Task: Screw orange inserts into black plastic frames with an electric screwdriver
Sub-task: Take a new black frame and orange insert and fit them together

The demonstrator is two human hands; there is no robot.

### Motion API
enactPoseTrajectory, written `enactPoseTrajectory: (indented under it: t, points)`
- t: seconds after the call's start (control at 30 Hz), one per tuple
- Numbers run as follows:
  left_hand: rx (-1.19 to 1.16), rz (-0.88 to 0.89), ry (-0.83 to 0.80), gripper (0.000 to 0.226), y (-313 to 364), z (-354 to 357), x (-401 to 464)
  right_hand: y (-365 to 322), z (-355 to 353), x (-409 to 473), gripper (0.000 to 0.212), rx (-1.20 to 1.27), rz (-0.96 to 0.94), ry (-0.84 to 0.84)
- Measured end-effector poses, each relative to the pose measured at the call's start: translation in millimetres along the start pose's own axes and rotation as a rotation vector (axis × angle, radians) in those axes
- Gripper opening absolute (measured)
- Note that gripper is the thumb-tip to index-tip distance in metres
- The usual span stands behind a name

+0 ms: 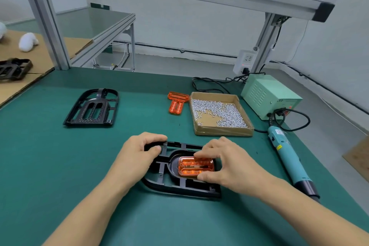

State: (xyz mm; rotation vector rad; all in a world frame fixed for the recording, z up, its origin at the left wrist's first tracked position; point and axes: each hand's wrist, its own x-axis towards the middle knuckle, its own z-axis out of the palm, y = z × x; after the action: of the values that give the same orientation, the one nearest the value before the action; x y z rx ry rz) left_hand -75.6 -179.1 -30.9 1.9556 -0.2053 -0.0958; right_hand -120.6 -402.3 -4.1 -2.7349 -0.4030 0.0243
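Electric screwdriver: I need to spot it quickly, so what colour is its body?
Teal, with a dark tip end, on the electric screwdriver; the head view shows it.

Both hands forward, left (139, 151) curled, right (221, 161) pinching

My left hand (139, 152) grips the far left edge of the black frame (169, 183) on the green mat (60, 166), while my right hand (223, 162) pinches the orange insert (191, 168) seated in its recess. The electric screwdriver (289, 158) lies just to my right, beside the cardboard tray of screws (219, 114).

glossy orange insert (195, 166) (translucent plastic), matt frame (169, 181)
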Motion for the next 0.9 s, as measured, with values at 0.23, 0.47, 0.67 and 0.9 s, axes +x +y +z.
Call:
enactPoseTrajectory:
  t: [0.23,0.47,0.67,0.9]
  points:
    - [0.089,0.021,0.039,0.032,-3.4,2.5,-0.5,4.6,2.5,-10.5,0.055,0.077,-0.030,-0.032]
    - [0.155,0.042,0.214,0.040,-1.9,16.7,-1.8,8.0,10.4,-18.8,0.056,-0.043,-0.066,0.058]
    - [0.135,0.035,0.312,0.041,-1.8,24.3,-6.5,9.0,11.0,-21.4,0.054,0.063,-0.074,0.112]
    - [0.126,-0.020,0.346,0.041,-0.6,25.7,-10.3,9.1,5.1,-11.3,0.050,0.004,-0.076,0.027]
